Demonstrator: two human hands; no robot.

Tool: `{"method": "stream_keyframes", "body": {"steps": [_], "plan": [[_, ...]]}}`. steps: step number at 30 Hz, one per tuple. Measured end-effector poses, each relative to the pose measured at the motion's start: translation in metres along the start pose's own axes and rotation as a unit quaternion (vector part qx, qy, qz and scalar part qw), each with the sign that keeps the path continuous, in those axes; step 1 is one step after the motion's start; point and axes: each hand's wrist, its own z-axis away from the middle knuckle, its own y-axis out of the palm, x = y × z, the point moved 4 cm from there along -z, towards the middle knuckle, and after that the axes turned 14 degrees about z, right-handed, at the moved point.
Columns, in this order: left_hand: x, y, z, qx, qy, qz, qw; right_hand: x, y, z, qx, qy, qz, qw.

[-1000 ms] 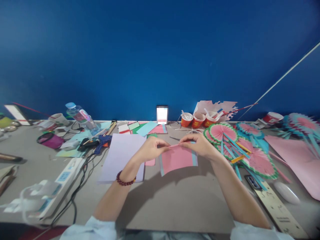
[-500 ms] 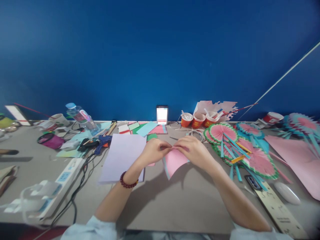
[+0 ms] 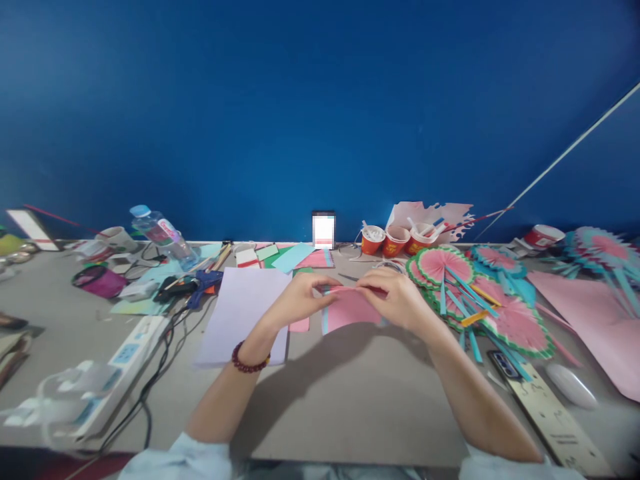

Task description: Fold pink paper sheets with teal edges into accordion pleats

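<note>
A pink sheet of paper (image 3: pixel 351 313) with pale blue side edges is held up just above the grey table. My left hand (image 3: pixel 303 297) pinches its top edge near the left corner, thumb and fingers closed. At the right part of the same edge, my right hand (image 3: pixel 391 293) grips it between thumb and fingers. The sheet's top edge looks folded over, and its lower part hangs toward me. Beside my left hand lies a stack of lavender paper (image 3: pixel 240 313), with a small pink piece (image 3: pixel 299 325) at its right edge.
Paper fans (image 3: pixel 515 320) lie right of my right hand, near a phone (image 3: pixel 504 365) and a white mouse (image 3: pixel 571 385). Red paper cups (image 3: pixel 373 241) stand at the back. A glue gun (image 3: pixel 203 287), power strip (image 3: pixel 123 373) and bottle (image 3: pixel 163 233) are on the left.
My hands have moved apart along the paper's top edge, my left hand to the left. The sheet is now spread wider, its lower corner no longer pointing down.
</note>
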Motion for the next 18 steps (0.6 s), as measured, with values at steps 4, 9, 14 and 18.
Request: {"method": "stream_keyframes", "body": {"steps": [4, 9, 14, 18], "plan": [[0.0021, -0.0018, -0.0025, 0.001, -0.009, 0.038, 0.999, -0.0013, 0.0004, -0.0005, 0.001, 0.003, -0.007, 1.0], [0.0061, -0.0028, -0.0033, -0.007, -0.015, 0.071, 0.997, -0.0018, 0.0005, -0.0005, -0.004, 0.006, -0.02, 1.0], [0.0061, -0.0023, -0.0026, -0.022, -0.016, 0.066, 0.997, -0.0031, 0.0015, -0.0001, 0.0, 0.007, -0.021, 1.0], [0.0058, -0.0019, -0.0024, -0.036, -0.014, 0.068, 0.997, -0.0025, 0.0014, -0.0007, -0.003, 0.008, -0.015, 1.0]]}}
